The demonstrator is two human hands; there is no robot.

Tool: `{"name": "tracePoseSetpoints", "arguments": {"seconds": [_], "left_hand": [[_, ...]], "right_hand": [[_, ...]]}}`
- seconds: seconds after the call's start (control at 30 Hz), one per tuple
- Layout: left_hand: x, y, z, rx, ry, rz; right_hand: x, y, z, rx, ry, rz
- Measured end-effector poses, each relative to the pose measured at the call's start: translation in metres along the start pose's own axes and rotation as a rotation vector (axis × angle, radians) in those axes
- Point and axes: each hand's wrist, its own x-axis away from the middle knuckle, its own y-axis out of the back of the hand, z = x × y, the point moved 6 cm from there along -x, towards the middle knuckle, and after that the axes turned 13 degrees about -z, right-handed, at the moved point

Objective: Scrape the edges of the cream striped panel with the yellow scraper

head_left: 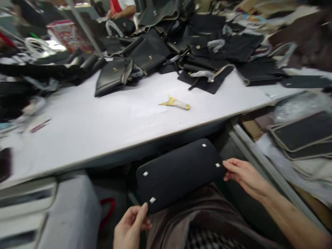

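A black bag base panel (178, 176) with rounded corners is held tilted above my lap, below the table's front edge. Four small pale metal-looking feet or stickers sit near its corners, and a stitched line runs along its middle. My left hand (133, 223) pinches its lower left corner between thumb and fingers. At the opposite end, my right hand (241, 173) grips the right edge, thumb on top. On the white table (124, 121) beyond lies a small yellow and white tool (175, 102), its exact kind unclear.
Black handbags (111, 76) crowd the back of the table. More dark panels (306, 131) are stacked at the right, beside a metal rail (254, 148). A pen (40, 126) lies at left; a grey box-like unit (72, 207) stands lower left. Another person's hand (118, 14) shows far back.
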Motion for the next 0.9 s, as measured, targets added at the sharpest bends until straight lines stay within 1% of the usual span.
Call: {"name": "tracePoseSetpoints", "arguments": {"seconds": [0.2,0.33,0.43,0.57,0.73,0.83,0.9], "left_hand": [[0.003,0.001,-0.006,0.043,0.003,0.069],[0.007,0.002,-0.010,0.056,0.013,0.061],[0.006,0.002,-0.007,0.055,0.011,0.052],[-0.001,0.001,0.002,0.047,-0.007,0.041],[-0.006,0.001,0.007,0.034,-0.078,0.025],[-0.004,0.000,0.009,0.055,-0.109,0.003],[-0.003,-0.001,0.008,0.078,-0.153,-0.025]], "right_hand": [[-0.019,0.013,-0.016,0.077,-0.086,-0.039],[-0.028,0.022,-0.028,0.053,-0.107,-0.057],[-0.032,0.025,-0.034,0.037,-0.105,-0.043],[-0.032,0.023,-0.037,0.026,-0.098,-0.025],[-0.025,0.018,-0.032,0.028,-0.054,-0.091],[-0.020,0.014,-0.029,0.034,-0.032,-0.102],[-0.018,0.011,-0.025,0.041,0.020,-0.121]]}}
